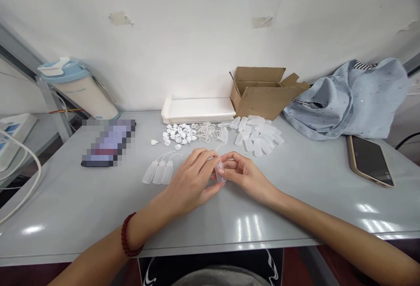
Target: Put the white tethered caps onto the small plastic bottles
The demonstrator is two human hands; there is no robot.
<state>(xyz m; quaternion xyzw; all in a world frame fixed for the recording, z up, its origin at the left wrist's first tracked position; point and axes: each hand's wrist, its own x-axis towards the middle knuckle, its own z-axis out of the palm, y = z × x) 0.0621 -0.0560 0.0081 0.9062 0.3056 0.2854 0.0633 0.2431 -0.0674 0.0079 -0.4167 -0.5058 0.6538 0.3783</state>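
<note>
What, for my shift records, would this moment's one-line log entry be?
left hand: at small bottle; right hand: pinching same bottle; at left: three corded bottles; beyond: white caps, cords, loose bottles

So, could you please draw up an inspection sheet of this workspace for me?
Surface: grey table, glossy, with light reflections near its front edge.
Work items: one translucent bottle, held; three corded bottles to its left; white caps, pale cords and a pile of loose bottles farther back.
Clutter: stack of white sheets, open cardboard box, light-blue bag, phone at right, tumbler and pixelated item at left.
Hands: left hand and right hand both on the held bottle; dark red bracelet on the left arm.
Cables: white cable at far left; dark cable at far right.
Surroundings: white wall with tape remnants.
</note>
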